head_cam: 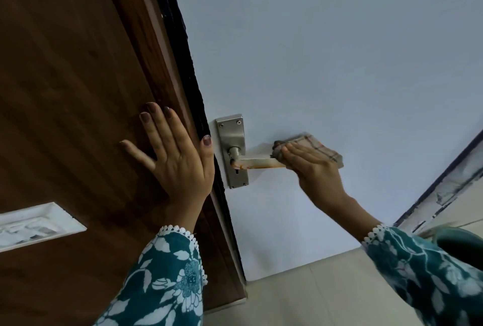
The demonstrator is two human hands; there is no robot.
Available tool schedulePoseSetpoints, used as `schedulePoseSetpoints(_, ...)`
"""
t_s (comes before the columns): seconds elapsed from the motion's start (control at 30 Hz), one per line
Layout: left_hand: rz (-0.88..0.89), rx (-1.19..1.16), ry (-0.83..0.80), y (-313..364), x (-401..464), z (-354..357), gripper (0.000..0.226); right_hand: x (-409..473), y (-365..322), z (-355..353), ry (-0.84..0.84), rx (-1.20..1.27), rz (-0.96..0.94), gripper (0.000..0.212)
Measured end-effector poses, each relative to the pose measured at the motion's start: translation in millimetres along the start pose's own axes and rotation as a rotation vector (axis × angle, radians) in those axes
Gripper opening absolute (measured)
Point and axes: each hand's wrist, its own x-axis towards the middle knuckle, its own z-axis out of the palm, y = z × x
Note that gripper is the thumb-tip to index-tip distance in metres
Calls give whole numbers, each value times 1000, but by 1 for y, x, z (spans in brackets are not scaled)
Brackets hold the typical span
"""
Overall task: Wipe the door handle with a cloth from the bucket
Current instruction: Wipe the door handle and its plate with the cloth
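We see the right hand (311,166) closed around a checked cloth (317,149), pressing it over the far, free end of the lever handle (257,162). The handle sticks out to the right from a metal plate (232,140) on the pale door (326,51); rusty stains run along the lever's bare part. The left hand (173,158) lies open and flat, fingers spread, against the brown wood panel (68,106) to the left of the door's edge, holding nothing. A white plate (36,223) is set into the wood at lower left. At the right edge, a dark rim that may be the bucket (460,242) peeks from behind the right sleeve (428,273); we cannot see inside it.
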Motion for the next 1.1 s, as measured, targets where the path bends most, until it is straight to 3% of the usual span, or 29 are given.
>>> schedulePoseSetpoints(0.2, 19, -29, -19, -2, 0, -3, 63, 28, -71, 33, -24, 105, -85, 31)
schedulePoseSetpoints(0.47, 11, -15, 1, 0, 0, -1, 63, 1, -14, -1, 76, 96, 144, 30)
schedulePoseSetpoints(0.7, 28, -34, -9, -2, 1, -2, 63, 20, -73, 37, 31, 133, 20, 34)
schedulePoseSetpoints(0.8, 35, -40, -10, -3, -2, -3, 62, 13, -58, 28, 67, 155, 72, 32)
schedulePoseSetpoints(0.93, 35, -39, -5, -2, -3, -1, 63, -4, -22, -3, 64, 159, 312, 25)
schedulePoseSetpoints(1.03, 46, -42, 0, -1, -3, 0, 63, -20, -22, -21, -22, 439, 892, 26)
schedulePoseSetpoints(1.1, 37, -37, 4, -2, -3, 0, 63, -30, -29, -20, 65, 595, 1180, 24)
